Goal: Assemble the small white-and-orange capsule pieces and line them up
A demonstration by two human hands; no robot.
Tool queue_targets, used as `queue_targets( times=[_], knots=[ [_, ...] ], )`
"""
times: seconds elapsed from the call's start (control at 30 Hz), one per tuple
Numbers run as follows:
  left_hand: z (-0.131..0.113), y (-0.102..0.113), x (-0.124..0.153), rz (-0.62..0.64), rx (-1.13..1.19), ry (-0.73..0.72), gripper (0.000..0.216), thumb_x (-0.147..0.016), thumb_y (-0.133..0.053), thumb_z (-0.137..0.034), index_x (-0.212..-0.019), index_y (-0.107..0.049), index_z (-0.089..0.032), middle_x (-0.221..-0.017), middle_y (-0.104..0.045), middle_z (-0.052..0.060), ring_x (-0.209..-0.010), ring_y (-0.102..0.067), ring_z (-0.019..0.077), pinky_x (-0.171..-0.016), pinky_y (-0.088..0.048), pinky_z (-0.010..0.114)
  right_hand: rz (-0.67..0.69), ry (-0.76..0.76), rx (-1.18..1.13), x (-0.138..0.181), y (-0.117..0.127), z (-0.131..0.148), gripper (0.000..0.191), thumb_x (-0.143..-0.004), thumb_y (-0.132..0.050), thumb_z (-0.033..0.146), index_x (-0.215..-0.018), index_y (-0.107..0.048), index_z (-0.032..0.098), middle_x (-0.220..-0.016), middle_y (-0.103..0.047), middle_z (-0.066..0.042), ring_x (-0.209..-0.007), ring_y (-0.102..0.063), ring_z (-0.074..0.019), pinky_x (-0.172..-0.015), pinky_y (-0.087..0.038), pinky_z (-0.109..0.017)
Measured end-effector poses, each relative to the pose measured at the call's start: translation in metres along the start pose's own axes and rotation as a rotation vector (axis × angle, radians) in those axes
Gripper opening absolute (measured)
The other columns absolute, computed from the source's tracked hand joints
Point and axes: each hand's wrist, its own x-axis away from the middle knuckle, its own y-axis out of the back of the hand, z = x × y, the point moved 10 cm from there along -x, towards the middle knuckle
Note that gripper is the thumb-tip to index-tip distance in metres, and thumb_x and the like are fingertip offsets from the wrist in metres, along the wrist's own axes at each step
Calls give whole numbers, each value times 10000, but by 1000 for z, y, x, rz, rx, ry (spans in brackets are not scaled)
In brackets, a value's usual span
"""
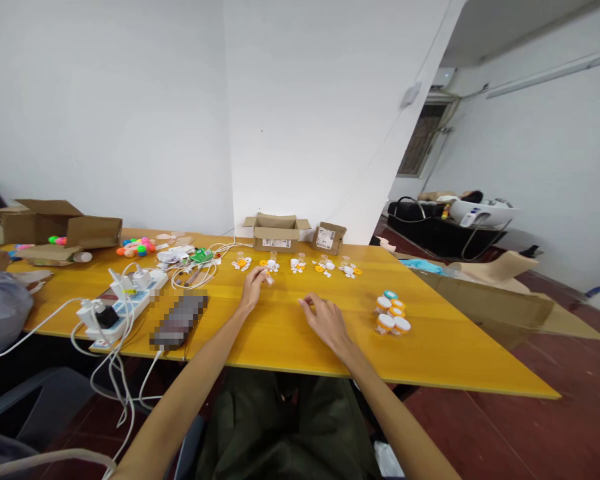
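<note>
My left hand (pixel 251 289) is closed around a small clear plastic jar (pixel 269 279), held just above the yellow table (pixel 280 327). Over the table to its right, my right hand (pixel 326 321) has loosely bent fingers with the thumb a little apart, and nothing shows in it. Beyond both hands lies a row of small piles of white and orange round pieces, such as this orange disc (pixel 320 269). Clear jars (pixel 324 258) stand behind the piles. Right of my right hand is a cluster of several lidded jars (pixel 385 323) with white, orange and teal tops.
Cardboard boxes (pixel 276 233) stand against the wall. On the left are a white power strip (pixel 136 303), looping white cables, a blurred-out phone (pixel 179 321) and colourful plastic balls (pixel 139 247). Another person's sleeve (pixel 3 313) is at the far left. A large carton (pixel 470 300) adjoins the right edge.
</note>
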Motion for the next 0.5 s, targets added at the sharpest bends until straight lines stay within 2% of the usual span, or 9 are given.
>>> queue_targets(
  times=[0.07, 0.17, 0.3, 0.5],
  knots=[
    [0, -10, 3, 65, 3, 5, 165, -773, -674, -353, -831, -708, -202, -759, -688, 15, -766, -629, 188, -735, -487, 295, -5, 34, -192, -13, -10, 10, 198, -934, -513, 367, -1024, -642, 248, -1060, -744, -60, -852, -702, -200, -777, -481, -301],
    [2, -22, 6, 143, -14, -3, 211, -749, -723, -372, -870, -711, -199, -864, -717, 38, -842, -644, 204, -796, -494, 309, 10, 74, -467, -34, -30, 24, 257, -866, -570, 342, -1101, -604, 244, -1152, -712, -55, -761, -677, -170, -794, -515, -333],
    [4, -32, 9, 242, -64, -35, 257, -749, -739, -395, -912, -706, -199, -904, -718, 41, -873, -650, 202, -815, -500, 306, 67, 78, -668, -52, -50, 33, 147, -816, -561, 263, -951, -605, 224, -935, -727, -23, -791, -675, -177, -768, -518, -323],
    [2, -40, 12, 319, -162, -87, 250, -766, -721, -403, -911, -690, -201, -886, -708, 33, -823, -643, 180, -794, -496, 293, 44, 21, -711, -51, -50, 21, 107, -747, -588, 223, -852, -574, 234, -822, -707, 10, -741, -664, -174, -737, -511, -310]
  ],
)
